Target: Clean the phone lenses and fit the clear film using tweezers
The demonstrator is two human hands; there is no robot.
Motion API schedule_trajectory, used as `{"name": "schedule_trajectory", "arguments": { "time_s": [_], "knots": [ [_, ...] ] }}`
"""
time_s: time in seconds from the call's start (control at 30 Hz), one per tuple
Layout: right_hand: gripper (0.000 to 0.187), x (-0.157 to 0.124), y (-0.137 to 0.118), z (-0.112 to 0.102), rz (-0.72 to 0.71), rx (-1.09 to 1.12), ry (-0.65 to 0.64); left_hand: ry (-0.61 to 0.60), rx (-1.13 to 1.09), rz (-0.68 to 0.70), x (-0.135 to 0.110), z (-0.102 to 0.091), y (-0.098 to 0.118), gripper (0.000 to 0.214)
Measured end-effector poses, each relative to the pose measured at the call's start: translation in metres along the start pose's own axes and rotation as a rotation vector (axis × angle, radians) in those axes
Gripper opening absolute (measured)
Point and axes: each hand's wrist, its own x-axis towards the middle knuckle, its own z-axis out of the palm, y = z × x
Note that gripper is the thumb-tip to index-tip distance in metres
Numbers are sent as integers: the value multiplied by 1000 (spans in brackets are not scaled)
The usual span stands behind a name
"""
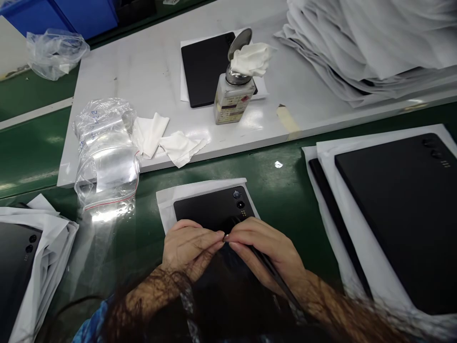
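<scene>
My left hand (191,245) is closed, its thumb and finger pinching at a small shiny piece (225,238), too small to name. Facing it, my right hand (269,245) is closed too, with its fingertips at the same spot. A long dark edge (271,271) runs under my right palm toward me; I cannot tell what it belongs to. Just beyond both hands lies a black tablet back (203,207) with two round camera rings and gold dots, on a white sheet (166,202). Fingers and loose hair hide its near part.
A grey board (143,71) carries a solvent bottle (232,100) with white tissue in its opened top, another black panel (202,71), crumpled wipes (182,147) and clear bags (107,147). Black panels in white sheets lie left (14,267) and right (396,205). White sheets (374,43) pile behind.
</scene>
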Motion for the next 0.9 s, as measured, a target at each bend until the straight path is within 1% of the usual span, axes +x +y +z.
{"name": "schedule_trajectory", "arguments": {
  "time_s": [0.1,0.17,0.2,0.27,0.3,0.33,0.4,0.43,0.47,0.6,0.77,0.9],
  "knots": [
    [20,-5,6,0,-8,11,34,23,8,-26,0,4,-1,15],
    [21,-6,9,-5,27,38,70,38,22,-53,0,5,0,16],
    [28,-5,9,-9,70,76,99,42,29,-65,0,5,0,17],
    [46,0,8,-18,180,218,167,41,40,-86,1,5,0,19],
    [46,3,6,-23,230,299,192,36,43,-92,1,5,1,19],
    [39,6,4,-27,268,364,201,30,45,-99,1,5,1,20],
    [20,11,0,-32,301,407,153,22,43,-108,0,5,0,20],
    [15,13,-2,-34,300,383,122,18,42,-110,0,5,0,20],
    [15,14,-4,-34,293,345,99,15,40,-113,-1,6,-1,19],
    [22,13,-6,-34,248,236,104,10,29,-124,-6,8,-5,16],
    [28,12,-6,-32,208,206,59,2,19,-113,-11,10,-10,11],
    [29,13,-4,-31,190,200,75,-6,30,-107,-10,9,-11,10]
  ]
}}
